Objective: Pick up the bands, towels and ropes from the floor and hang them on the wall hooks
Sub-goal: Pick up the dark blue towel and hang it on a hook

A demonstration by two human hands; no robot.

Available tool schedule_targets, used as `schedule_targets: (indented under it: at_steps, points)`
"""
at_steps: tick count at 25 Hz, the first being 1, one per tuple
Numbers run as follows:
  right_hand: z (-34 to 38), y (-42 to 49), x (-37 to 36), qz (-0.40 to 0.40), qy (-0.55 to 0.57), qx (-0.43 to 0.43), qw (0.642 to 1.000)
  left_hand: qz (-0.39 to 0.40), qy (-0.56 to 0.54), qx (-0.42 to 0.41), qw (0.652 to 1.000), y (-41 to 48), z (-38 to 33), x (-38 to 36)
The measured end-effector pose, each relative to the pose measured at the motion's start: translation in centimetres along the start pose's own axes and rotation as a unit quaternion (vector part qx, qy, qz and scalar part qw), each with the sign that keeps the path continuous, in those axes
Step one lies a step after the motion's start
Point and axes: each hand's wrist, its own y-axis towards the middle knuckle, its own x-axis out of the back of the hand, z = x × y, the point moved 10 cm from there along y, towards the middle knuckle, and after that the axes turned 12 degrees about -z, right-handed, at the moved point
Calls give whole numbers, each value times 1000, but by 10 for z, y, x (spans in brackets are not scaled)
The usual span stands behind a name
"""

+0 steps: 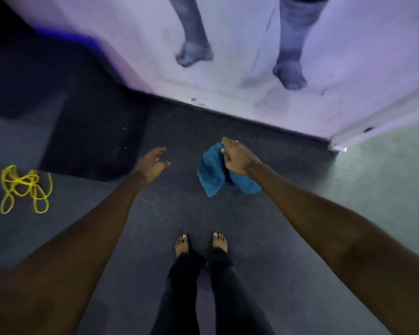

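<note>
Right hand, blue towel bunched in fingers

It is dim where I stand, and the dark floor swallows most detail. Violet light washes the pale, glossy wall ahead, which gives back only a hazy, smeared reflection of my legs. A blue glow bleeds in at the upper left. The yellow rope near the left edge is blurred. My forearms swell toward the lower corners, stretched by the wide lens.
</note>
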Motion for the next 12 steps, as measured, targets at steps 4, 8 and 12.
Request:
schedule_targets:
  at_steps: [4,8,12]
  points:
    - [136,21,87,-3,27,63,998,-79,-22,-7,997,-70,-12,133]
    - [271,40,122,8,72,88,993,-154,-36,-22,987,-135,-1,258]
    - [407,58,119,37,153,122,980,-225,-30,-39,973,-179,18,371]
